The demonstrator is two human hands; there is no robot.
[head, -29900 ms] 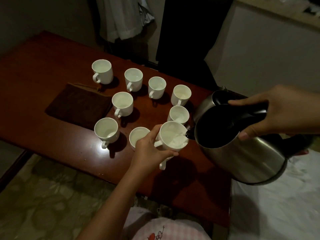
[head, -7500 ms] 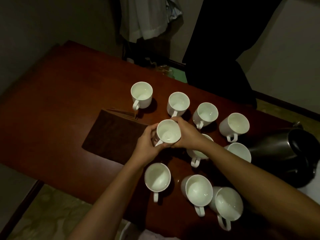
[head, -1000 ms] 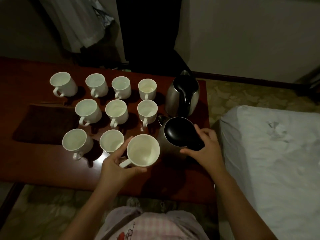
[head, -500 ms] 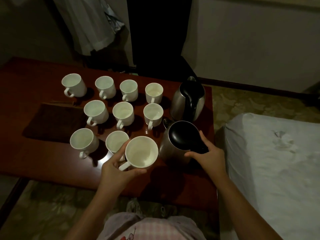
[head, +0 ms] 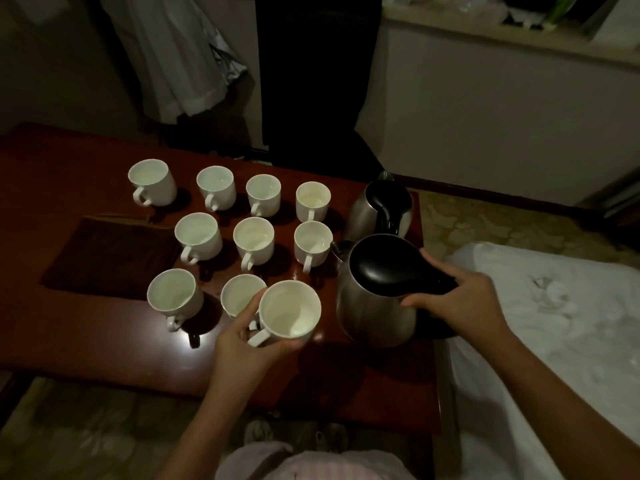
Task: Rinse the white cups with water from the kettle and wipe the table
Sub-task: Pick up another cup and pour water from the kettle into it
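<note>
Over the table (head: pixel 104 341), both hands stay as before: left (head: pixel 242 344) gripping a cup (head: pixel 289 311), right (head: pixel 460 303) clasping the kettle (head: pixel 377 306).

The dark red, glossy wooden surface (head: pixel 86 344) carries nine white cups (head: pixel 253 240) standing upright with mouths up, in three rows: four at the back, three in the middle, two at the front. A dark brown cloth (head: pixel 107 258) lies flat to their left, just beside the middle row. Two steel kettles with black lids stand at the right end, the far kettle (head: pixel 379 209) behind the near kettle (head: pixel 377 296).
</note>
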